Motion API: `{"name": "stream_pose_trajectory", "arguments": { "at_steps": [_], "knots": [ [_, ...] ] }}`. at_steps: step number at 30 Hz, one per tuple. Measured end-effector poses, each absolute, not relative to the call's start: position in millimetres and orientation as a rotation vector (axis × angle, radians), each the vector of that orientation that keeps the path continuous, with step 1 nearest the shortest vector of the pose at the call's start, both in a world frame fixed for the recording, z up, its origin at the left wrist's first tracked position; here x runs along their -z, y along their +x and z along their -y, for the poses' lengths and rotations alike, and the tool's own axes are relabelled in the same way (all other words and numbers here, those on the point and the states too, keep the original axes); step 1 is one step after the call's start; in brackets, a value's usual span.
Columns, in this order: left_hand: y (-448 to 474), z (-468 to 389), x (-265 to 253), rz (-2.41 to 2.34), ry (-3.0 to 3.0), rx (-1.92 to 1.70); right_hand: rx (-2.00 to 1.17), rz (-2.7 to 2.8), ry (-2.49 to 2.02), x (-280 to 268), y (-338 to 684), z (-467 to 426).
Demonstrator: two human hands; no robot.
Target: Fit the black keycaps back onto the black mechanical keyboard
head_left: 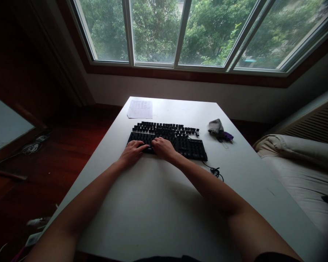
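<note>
A black keyboard [192, 148] lies on a white table, with most of its keycaps off as far as the dim light shows. Loose black keycaps [164, 128] stand in rows just behind it. My left hand [132, 151] rests on the keyboard's front left corner, fingers lying flat and thumb stretched to the right along the front edge. My right hand [163, 147] is over the left-middle part of the keyboard. Its fingers are bent and pressed together at the keys; whatever is between the fingertips is hidden.
A printed paper sheet [140, 109] lies at the table's back left. To the right are a grey cloth [215, 126] and a small purple item [226, 137]. The keyboard's black cable [215, 171] is coiled near its right end. A cushioned seat [292, 174] stands beyond the table's right edge.
</note>
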State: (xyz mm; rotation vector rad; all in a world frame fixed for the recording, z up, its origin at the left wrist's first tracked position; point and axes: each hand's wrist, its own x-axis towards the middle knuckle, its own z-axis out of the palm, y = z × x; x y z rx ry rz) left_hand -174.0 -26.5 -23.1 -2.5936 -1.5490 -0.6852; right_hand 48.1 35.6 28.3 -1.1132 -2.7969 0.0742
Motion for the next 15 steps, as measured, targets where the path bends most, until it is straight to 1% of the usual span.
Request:
{"name": "stream_pose_trajectory", "arguments": {
  "at_steps": [8,15],
  "knots": [
    [-172.9,26.8,28.3,1.54,-2.587,0.698,-0.15,2.88,-1.187,-40.5,39.3,-46.5],
    [-173.1,29.0,25.2,1.539,-2.591,0.695,-0.164,2.932,-1.152,-46.8,35.1,-53.0]
  ]
}}
